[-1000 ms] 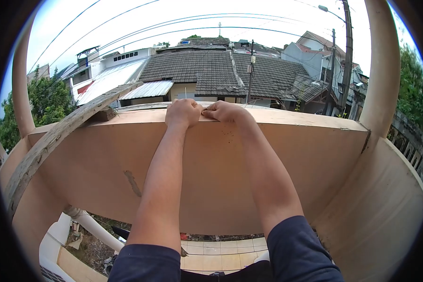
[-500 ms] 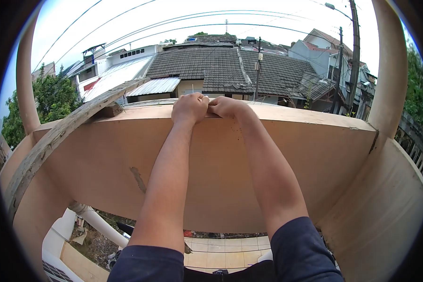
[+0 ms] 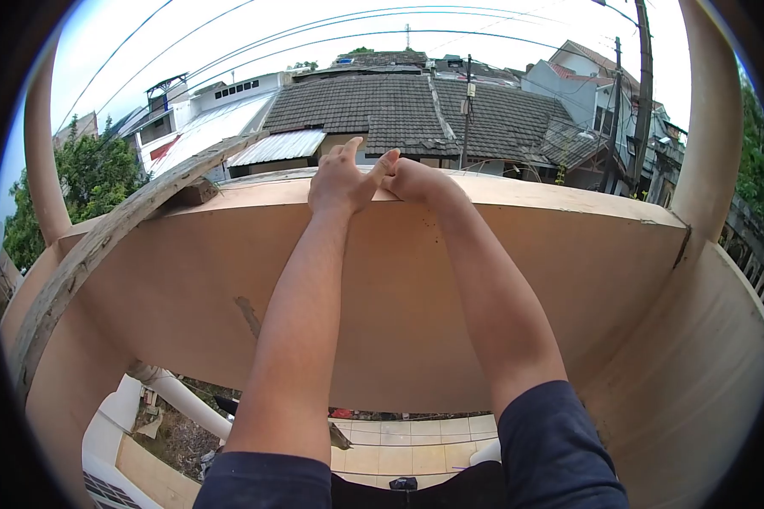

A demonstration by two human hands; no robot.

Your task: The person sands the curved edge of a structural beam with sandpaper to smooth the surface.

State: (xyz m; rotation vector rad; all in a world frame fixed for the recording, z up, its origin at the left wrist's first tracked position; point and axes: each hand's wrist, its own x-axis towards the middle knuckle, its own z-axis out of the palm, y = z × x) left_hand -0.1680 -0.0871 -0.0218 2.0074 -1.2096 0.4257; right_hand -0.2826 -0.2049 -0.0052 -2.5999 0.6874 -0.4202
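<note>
The left hand (image 3: 341, 178) has been unfolded: half a second ago it was closed like a fist, with a thin white stick standing above it, and now its fingers are lifted and spread apart. The thin white stick can no longer be seen. By this it is suggested that the hold of the left hand has been released, while the right hand (image 3: 420, 181) has been kept at nearly the same place.

The grip of the left hand is therefore apart, and nothing can be seen in it; its thumb is stretched towards the right hand, but whether it is touched cannot be told. The right hand is bent over the top edge of the peach-coloured beam (image 3: 399, 297). Its fingertips are hidden, so it cannot be told whether its grip is clamped on something small.

The beam lies directly under both hands, and its long face is extended below them, between the forearms. Where the stick lies relative to the grips cannot be told. To the left, well apart from the hands, a rough wooden plank (image 3: 102, 242) is leaned over the beam, with a brick (image 3: 197, 192) beside it.
</note>
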